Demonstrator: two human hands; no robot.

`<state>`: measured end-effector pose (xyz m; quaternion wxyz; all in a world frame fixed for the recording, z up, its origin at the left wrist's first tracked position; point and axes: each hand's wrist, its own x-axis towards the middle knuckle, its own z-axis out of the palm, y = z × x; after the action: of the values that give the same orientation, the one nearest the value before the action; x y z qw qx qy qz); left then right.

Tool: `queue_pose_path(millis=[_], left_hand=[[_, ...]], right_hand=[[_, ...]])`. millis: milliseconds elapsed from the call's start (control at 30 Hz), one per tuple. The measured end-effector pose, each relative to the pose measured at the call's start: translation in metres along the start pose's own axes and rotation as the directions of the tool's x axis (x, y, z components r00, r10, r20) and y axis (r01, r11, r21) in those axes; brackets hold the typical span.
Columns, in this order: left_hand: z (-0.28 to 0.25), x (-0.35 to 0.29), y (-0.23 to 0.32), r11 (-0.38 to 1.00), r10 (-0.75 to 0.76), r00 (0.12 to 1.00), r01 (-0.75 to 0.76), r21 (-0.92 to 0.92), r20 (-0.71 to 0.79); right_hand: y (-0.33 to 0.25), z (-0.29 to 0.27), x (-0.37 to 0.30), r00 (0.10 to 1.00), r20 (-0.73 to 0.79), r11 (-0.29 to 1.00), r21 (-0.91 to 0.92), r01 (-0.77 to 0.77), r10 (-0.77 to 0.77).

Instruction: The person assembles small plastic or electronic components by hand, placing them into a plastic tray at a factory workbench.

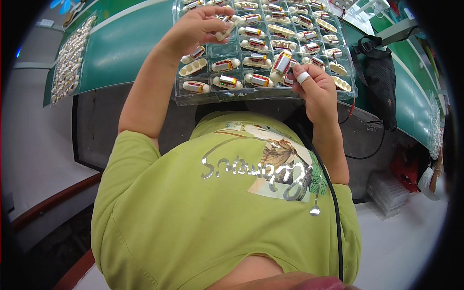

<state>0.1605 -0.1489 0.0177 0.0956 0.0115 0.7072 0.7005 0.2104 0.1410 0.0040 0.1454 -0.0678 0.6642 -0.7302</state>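
My left hand point(198, 28) is over the far left part of a clear plastic tray point(220, 98), its thumb and fingers closed on a cream oval casing point(225, 33). Fingers partly cover that casing. At the tray's near right, my right hand point(316, 82), with white tape round one finger, pinches another cream oval casing point(274, 76), held tilted above the others. A silver battery-like cylinder point(283, 63) with red marks sits on this one. The tray's compartments hold many similar casings, most with a silver cylinder; one casing point(193, 67) shows bare round hollows.
The tray lies on a green work surface point(121, 63). More filled trays stand at the far left point(72, 60) and far right point(436, 125). Right of my tray hang a black bag point(379, 77) and cables. Clear stacked trays point(386, 193) are low at the right.
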Motion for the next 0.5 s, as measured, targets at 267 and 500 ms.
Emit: queue_pose_path(millis=[267,500], left_hand=[[0.052,-0.034,-0.007,0.803,-0.236,0.921,0.364,-0.472,0.309],[0.067,-0.044,0.005,0.94,-0.189,0.926,0.267,-0.214,0.326]], right_hand=[[0.005,0.015,0.006,0.999,0.022,0.996,-0.086,0.025,-0.023],[0.011,0.021,0.001,0.989,0.121,0.981,-0.165,0.106,-0.086]])
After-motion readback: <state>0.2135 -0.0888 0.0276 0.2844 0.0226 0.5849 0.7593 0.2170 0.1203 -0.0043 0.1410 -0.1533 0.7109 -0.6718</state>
